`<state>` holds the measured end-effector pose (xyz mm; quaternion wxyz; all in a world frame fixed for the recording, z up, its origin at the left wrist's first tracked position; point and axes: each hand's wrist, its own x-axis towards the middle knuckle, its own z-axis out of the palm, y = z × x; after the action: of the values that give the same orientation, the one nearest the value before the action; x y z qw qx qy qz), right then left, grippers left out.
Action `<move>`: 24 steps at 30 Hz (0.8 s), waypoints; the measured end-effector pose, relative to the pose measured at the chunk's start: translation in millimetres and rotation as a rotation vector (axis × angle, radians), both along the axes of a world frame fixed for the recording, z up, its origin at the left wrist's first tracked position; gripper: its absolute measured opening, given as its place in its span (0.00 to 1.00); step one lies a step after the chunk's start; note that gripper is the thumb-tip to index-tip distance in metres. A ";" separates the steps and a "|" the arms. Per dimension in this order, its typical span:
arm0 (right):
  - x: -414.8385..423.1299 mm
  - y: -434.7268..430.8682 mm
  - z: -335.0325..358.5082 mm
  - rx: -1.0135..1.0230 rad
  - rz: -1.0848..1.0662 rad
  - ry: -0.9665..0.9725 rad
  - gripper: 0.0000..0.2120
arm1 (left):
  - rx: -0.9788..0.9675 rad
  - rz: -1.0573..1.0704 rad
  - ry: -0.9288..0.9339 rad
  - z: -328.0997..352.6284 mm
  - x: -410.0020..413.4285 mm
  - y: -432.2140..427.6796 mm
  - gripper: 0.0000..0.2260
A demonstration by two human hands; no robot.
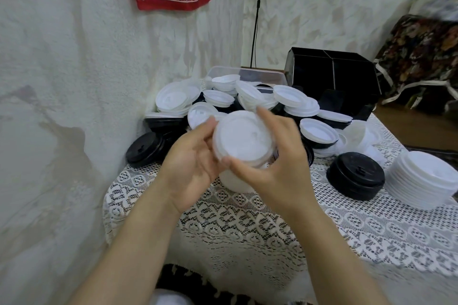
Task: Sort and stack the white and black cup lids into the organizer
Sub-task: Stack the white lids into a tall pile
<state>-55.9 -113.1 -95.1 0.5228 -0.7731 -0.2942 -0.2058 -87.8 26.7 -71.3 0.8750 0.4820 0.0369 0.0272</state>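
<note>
At the near edge, lace tablecloth (247, 230) draped over the table. Just above it, gripping the held white stack (244, 138) of lids between both hands. Left hand (195, 163) cupped against the stack's left side, fingers loosely curled round it, thumb up by the rim. Right hand (275, 156) wrapped round the right side, thumb pinching the near rim, one finger reaching over the far rim. Top face turned toward the camera, so the stack's axis leaning up and back toward the wearer, not plumb (cannot tell whether its foot rests on the cloth or hangs clear of it).

Further right, well apart from the hands: a sorted black stack (355, 176) and, just beside it, a taller sorted white stack (423, 178).

Behind the hands, a loose pile (247, 99) of white and black lids, overlapping and unsorted, with another black stack (146, 150) at its left edge. Beyond that a clear tub (247, 73), then the black organizer (332, 69) at the far right corner, dividers showing, interior too dark to read.

Judging the coming move: organizer far and to the right of the grip, past the pile, hence nearer the right hand. Probably calls for lifting over the pile and lining the stack's axis up with one compartment.
</note>
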 end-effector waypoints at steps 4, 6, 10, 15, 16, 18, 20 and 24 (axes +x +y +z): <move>1.3 -3.2 0.5 0.034 -0.010 0.125 0.49 | -0.009 -0.005 -0.070 0.9 -5.1 -6.6 0.19; 2.5 -9.6 0.4 0.021 0.131 0.172 0.48 | -0.036 0.057 -0.081 3.5 -3.2 -1.5 0.22; 2.3 -13.9 3.2 0.052 0.332 0.212 0.42 | -0.026 0.084 -0.020 -0.4 -0.2 2.6 0.24; 3.9 -8.8 -1.4 0.122 0.181 0.216 0.40 | -0.067 0.092 -0.043 -3.1 -0.4 1.0 0.20; 3.8 -8.0 -2.1 0.134 0.159 0.219 0.40 | -0.069 0.108 -0.051 -3.4 -0.2 0.8 0.18; 4.4 -6.9 -3.7 0.175 0.122 0.221 0.40 | -0.048 0.190 -0.041 -3.9 1.2 2.1 0.12; 6.4 -7.9 -3.6 0.266 0.067 0.231 0.35 | 0.045 0.322 -0.012 -3.9 1.1 6.5 0.08; 14.0 -15.8 -2.7 0.384 -0.050 0.259 0.31 | 0.273 0.541 0.055 -2.1 -4.0 24.5 0.13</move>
<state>-41.9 -128.9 -97.8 0.6885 -0.6864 -0.1608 -0.1702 -91.8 51.1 -73.3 0.7618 0.5684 0.1836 0.2509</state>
